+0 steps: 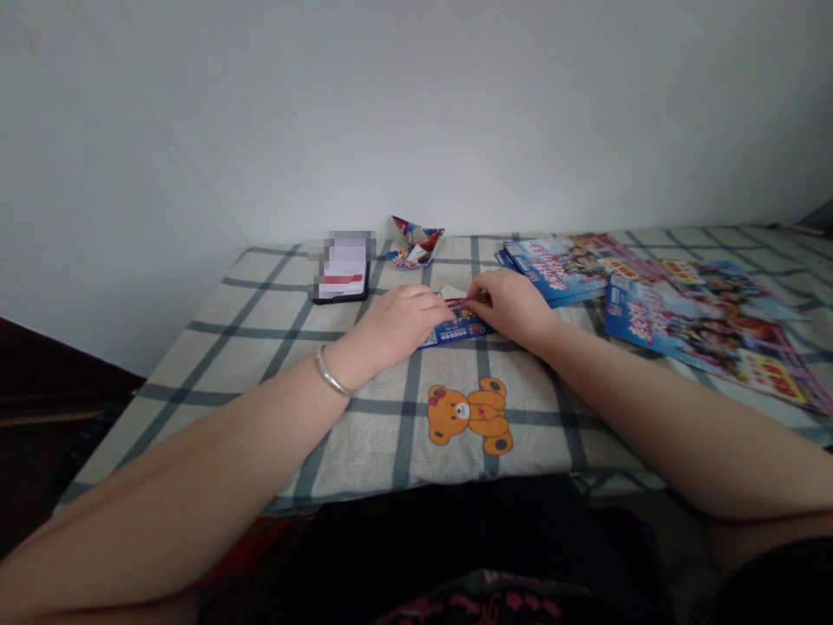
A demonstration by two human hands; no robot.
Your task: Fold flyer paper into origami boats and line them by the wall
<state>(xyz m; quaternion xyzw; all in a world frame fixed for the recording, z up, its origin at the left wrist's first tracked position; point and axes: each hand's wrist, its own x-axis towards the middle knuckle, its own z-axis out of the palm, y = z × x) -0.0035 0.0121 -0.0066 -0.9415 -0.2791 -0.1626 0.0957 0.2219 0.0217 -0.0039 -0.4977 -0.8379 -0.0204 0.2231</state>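
Note:
My left hand [400,323] and my right hand [514,305] meet over a small folded piece of printed paper [457,323] lying on the checked cloth [260,347]. The left hand's fingers are curled and press down on the paper's left part; a silver bangle [329,375] circles that wrist. Pinching fingertips of the right hand hold the paper's upper right edge. The paper is blue, red and white, and mostly hidden under both hands.
A phone [344,269] lies at the back left. A folded paper boat [415,243] stands by the wall. Several colourful leaflets [683,312] spread over the right side. An orange bear print [472,414] marks the cloth near me. White walls enclose the corner.

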